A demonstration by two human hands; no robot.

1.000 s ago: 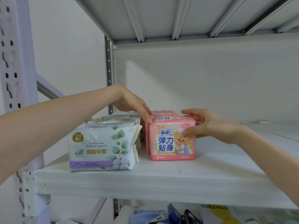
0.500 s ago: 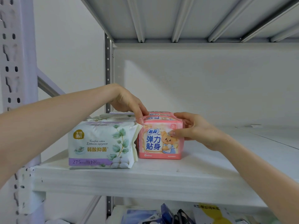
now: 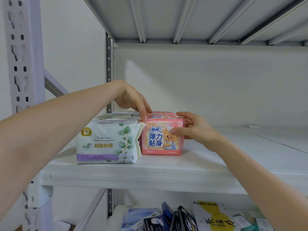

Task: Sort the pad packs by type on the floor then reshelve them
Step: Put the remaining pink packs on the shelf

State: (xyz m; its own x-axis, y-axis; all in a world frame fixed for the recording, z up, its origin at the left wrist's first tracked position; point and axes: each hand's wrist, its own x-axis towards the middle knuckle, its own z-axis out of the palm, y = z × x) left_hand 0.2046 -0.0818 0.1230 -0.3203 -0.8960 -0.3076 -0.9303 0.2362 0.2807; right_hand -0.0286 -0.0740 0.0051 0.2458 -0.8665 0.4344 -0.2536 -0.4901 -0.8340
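Note:
A pink pad pack [image 3: 158, 144] with a cartoon bear stands on the white shelf [image 3: 150, 174], with more pink packs lined up behind it. Beside it on the left stands a white pack with green leaves and a purple strip [image 3: 106, 142], touching the pink one, with similar white packs behind. My left hand [image 3: 131, 99] reaches over the white packs, fingertips pinching the pink pack's top left corner. My right hand [image 3: 191, 129] grips the pink pack's right side, thumb on its front face.
The shelf stretches bare to the right [image 3: 250, 147]. A perforated upright post [image 3: 20, 64] stands at the left. On the lower shelf lie several dark, blue and yellow packs [image 3: 183, 219]. A ribbed metal shelf [image 3: 191, 19] hangs overhead.
Both hands have slid the pink pack leftward until it rests against the white pack. The hands keep their hold on it.

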